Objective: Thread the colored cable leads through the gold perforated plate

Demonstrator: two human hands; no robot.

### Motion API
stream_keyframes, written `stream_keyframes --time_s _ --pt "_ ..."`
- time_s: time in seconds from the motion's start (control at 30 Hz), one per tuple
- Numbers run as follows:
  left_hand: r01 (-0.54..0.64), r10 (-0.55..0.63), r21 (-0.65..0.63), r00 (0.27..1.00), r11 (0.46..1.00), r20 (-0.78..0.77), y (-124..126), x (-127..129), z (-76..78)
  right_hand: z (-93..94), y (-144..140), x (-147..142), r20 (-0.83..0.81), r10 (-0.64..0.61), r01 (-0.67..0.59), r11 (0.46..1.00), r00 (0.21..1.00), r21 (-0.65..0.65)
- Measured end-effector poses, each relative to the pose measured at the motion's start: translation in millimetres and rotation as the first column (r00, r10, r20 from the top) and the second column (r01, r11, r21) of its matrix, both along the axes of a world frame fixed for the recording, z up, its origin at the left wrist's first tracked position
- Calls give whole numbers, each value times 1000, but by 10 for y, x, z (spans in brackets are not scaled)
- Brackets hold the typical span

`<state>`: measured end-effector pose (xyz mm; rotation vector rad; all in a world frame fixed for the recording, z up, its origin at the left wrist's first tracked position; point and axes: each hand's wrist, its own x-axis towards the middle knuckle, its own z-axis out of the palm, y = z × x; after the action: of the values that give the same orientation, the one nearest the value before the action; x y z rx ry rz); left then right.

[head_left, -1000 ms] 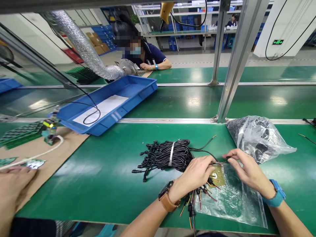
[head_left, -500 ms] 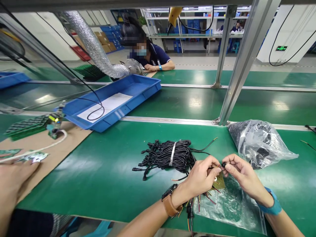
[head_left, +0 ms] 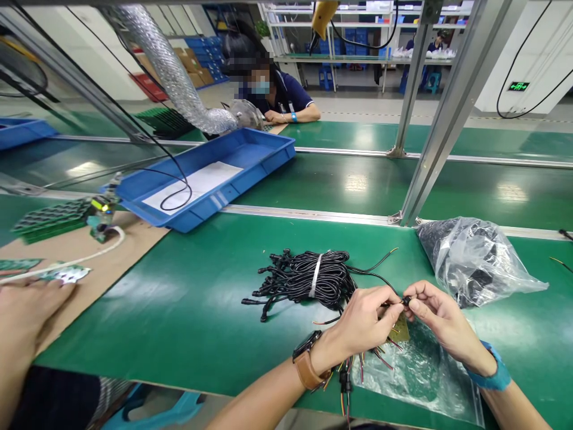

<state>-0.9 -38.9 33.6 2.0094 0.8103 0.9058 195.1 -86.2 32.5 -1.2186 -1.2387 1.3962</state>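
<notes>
Both forearms come in from the lower edge and converge toward the middle. The left hand lies with its back up, knuckles toward the camera, thumb and forefinger pinched together at the tip while the other fingers curl loosely under. A brown-strapped watch sits on the left wrist, the forearm bare and angled up to the right. The right hand faces it, palm turned partly leftward, thumb and forefinger closed in a pinch that meets the left fingertips; they seem to touch, though the contact is too small to judge. A blue band circles the right wrist.
</notes>
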Motion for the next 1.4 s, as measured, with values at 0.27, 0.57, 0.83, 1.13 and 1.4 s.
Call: stream_keyframes --time_s 0.27,0.57,0.83,1.13,1.4 --pt "43 -43 7 999 999 -20 17 -12 1 3 7 -20 64 -14 12 999 998 33" --pt "55 -55 -9 998 998 -12 42 -27 3 -23 -1 -37 87 -44 38 997 995 72" --pt "38 -43 -173 999 984 -26 68 -25 48 -113 -43 -28 193 -52 28 992 980 126" --pt "30 -49 -330 998 943 -47 99 -20 -11 -15 -18 33 543 -21 -256 866 839 429" --pt "14 -34 -256 996 967 -76 123 -43 16 -52 -24 58 525 -12 -172 938 851 300"
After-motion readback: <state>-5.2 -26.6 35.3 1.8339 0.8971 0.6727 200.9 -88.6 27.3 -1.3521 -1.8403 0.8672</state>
